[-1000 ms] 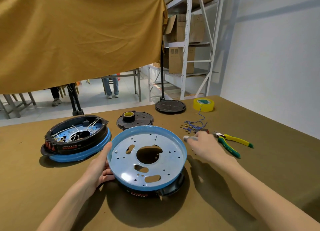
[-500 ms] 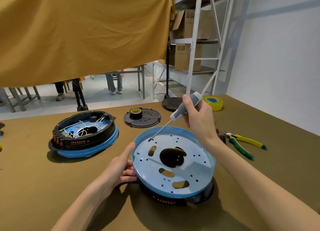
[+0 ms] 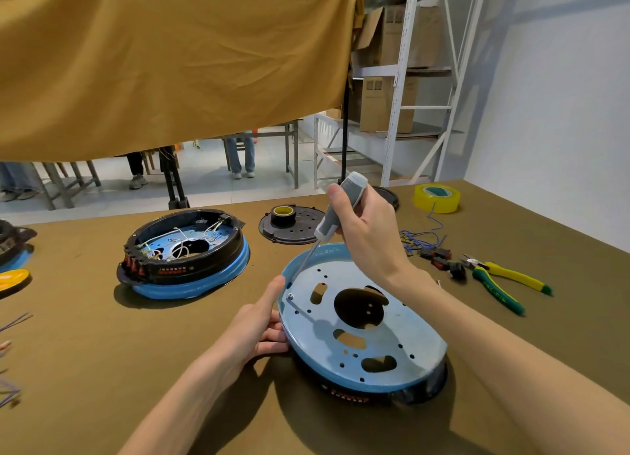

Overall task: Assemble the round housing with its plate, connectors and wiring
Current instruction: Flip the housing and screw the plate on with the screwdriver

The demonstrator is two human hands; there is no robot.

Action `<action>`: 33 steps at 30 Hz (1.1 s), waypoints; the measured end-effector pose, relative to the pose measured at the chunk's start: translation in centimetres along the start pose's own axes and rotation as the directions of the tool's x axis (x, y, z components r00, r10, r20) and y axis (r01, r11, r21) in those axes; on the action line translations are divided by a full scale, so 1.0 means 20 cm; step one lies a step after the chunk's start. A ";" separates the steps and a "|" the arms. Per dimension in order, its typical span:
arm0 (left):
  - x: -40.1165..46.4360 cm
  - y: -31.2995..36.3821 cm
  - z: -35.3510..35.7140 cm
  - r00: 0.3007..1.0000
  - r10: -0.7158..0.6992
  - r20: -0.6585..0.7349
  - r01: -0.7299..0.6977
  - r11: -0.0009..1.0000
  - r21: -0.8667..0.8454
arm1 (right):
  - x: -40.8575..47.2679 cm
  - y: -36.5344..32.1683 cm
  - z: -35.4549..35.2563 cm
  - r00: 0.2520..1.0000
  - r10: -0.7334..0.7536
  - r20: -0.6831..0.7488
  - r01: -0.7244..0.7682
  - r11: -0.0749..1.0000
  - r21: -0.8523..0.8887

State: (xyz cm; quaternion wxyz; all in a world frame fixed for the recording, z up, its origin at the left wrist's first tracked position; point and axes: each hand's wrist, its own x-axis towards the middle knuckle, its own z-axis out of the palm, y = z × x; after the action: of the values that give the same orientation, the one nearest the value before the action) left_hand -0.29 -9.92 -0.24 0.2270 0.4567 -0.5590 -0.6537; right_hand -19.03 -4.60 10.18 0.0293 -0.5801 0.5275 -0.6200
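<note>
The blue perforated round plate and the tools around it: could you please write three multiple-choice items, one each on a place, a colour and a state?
1. Where do the yellow-and-green pliers lie?
A. right of the blue perforated round plate
B. inside the plate
C. left of the plate

2. What colour is the wide tape roll at the table's far edge?
A. red
B. yellow
C. white

3. What is the right hand doing?
A. resting flat
B. gripping the grey-handled screwdriver
C. holding the pliers

Answers: 1 A, they lie on the brown table right of the plate; 2 B, the roll is yellow; 3 B, its fingers wrap the handle, tip down near a screw, while the left hand holds the rim.
</note>
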 end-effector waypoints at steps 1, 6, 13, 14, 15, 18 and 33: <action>0.00 0.00 0.00 1.000 0.002 0.002 -0.002 1.000 0.000 | 0.00 0.00 0.00 1.000 0.001 0.001 -0.001 1.000 -0.004; 0.02 -0.01 0.00 1.000 0.001 -0.006 -0.001 1.000 0.013 | 0.00 0.00 -0.01 1.000 -0.007 0.021 0.007 1.000 -0.026; 0.01 0.00 0.00 1.000 0.012 -0.011 -0.012 1.000 0.018 | -0.01 0.00 -0.01 0.998 -0.016 0.059 0.019 0.998 -0.057; 0.01 0.00 0.01 1.000 0.014 -0.013 -0.013 1.000 0.016 | -0.01 -0.01 -0.01 0.998 -0.019 0.066 0.023 0.998 -0.056; 0.01 0.00 0.01 1.000 0.014 -0.015 -0.014 1.000 0.015 | 0.00 -0.01 -0.02 0.997 -0.016 0.071 0.020 0.998 -0.052; 0.00 0.00 0.01 1.000 0.009 -0.022 -0.008 1.000 0.022 | 0.01 -0.02 -0.01 0.998 0.004 0.067 -0.001 0.999 -0.049; 0.00 0.00 0.01 0.999 -0.001 -0.032 0.002 1.000 0.031 | 0.02 -0.03 -0.01 0.998 -0.002 0.070 0.004 1.000 -0.023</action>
State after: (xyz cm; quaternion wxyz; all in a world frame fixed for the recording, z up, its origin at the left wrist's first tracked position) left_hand -0.45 -9.89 -0.26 0.2283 0.4712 -0.5650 -0.6377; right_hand -18.94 -4.42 10.84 0.0401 -0.6025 0.5323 -0.5933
